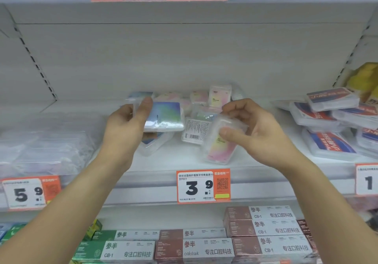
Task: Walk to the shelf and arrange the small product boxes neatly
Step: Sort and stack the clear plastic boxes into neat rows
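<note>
Clear blue box (163, 116) pinched by left hand (126, 124), pink box (219, 141) by right hand (251, 126); two held

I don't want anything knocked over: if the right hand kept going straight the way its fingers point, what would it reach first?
The right hand, gripping a pink-yellow box, points left. First in line looks like the barcode-side box lying flat beside it, then the blue-green box in the left hand. Depth is unclear.

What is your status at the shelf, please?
Left hand holds blue box. Right hand holds pink box. Loose boxes behind.
</note>
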### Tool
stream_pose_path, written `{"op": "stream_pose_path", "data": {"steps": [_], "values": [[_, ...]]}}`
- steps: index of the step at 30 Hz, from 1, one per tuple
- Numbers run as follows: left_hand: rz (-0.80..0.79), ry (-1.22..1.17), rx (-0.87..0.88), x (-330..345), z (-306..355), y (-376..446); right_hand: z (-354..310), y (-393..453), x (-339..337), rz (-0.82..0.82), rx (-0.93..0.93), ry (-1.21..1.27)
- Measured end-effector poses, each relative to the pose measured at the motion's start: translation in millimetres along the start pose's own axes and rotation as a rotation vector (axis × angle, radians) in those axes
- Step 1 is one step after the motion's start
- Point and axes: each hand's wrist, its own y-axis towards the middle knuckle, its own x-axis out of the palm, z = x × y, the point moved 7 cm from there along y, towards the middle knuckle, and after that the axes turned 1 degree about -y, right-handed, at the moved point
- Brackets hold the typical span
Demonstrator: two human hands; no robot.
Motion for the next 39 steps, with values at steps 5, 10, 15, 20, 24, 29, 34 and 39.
{"op": "stream_pose_path", "data": {"steps": [5,10,15,20,24,29,34,39], "values": [[0.043,-0.008,-0.013,-3,-4,-2,-4,-1,24,-0.104,0.039,-0.154],[0.068,-0.194,-0.024,-3,2,-9,-2,0,42,-0.188,0.081,-0.229],[0.131,-0.166,0.084,-9,20,-13,-8,4,45,-0.146,0.075,-0.015],[-0.038,0.039,0.393,15,56,-39,-36,4,19,0.039,-0.138,0.237],[-0.223,0.177,0.48,43,57,-54,-56,-4,21,0.005,-0.265,0.188],[-0.324,0.612,0.455,43,40,-42,-28,-4,-12,0.174,-0.042,0.386],[-0.486,0.785,0.397,52,23,-42,-4,-13,-31,0.125,0.147,0.154],[-0.58,0.639,0.333,71,19,-52,14,-21,-20,-0.07,0.242,0.006]]}}
